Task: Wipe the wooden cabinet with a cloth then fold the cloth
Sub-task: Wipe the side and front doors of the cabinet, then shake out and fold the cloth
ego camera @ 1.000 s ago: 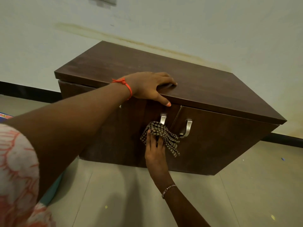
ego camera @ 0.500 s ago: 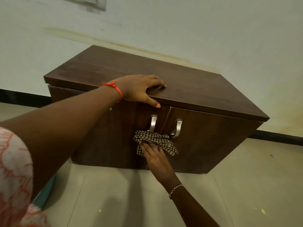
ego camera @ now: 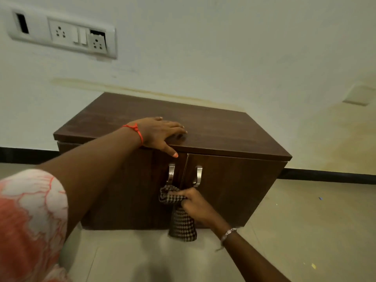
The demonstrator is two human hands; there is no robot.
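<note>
- The right hand (ego camera: 195, 204) a second ago pressed the cloth (ego camera: 181, 222) flat against the door front with straight fingers. Now its fingers are curled and gripping a bunched-up top of the cloth, and the rest hangs free below the fist.
- The left hand (ego camera: 160, 133) has not shifted. It rests open on the front edge of the cabinet (ego camera: 223, 129) top, fingers straight and the thumb pointing down over the edge.
- The view has also lifted: a socket panel (ego camera: 61, 33) now shows on the wall at 10 o'clock.
- My reading: the flat rubbing of the doors has paused. The hand is gathering the cloth either for another pass or for folding, and I cannot tell which. The cloth is not folded yet.
- The cloth sits at 6 o'clock from the two metal handles (ego camera: 171, 174), in front of the seam between the doors and just below the middle of the view.
- It is a small black-and-white check, soft and limp — crumpled above the fist and draped in a narrow tail whose end reaches about the cabinet's lower edge, near the floor (ego camera: 305, 231).
- A cloth this limp will likely need both hands, or a flat surface, to fold neatly.
</note>
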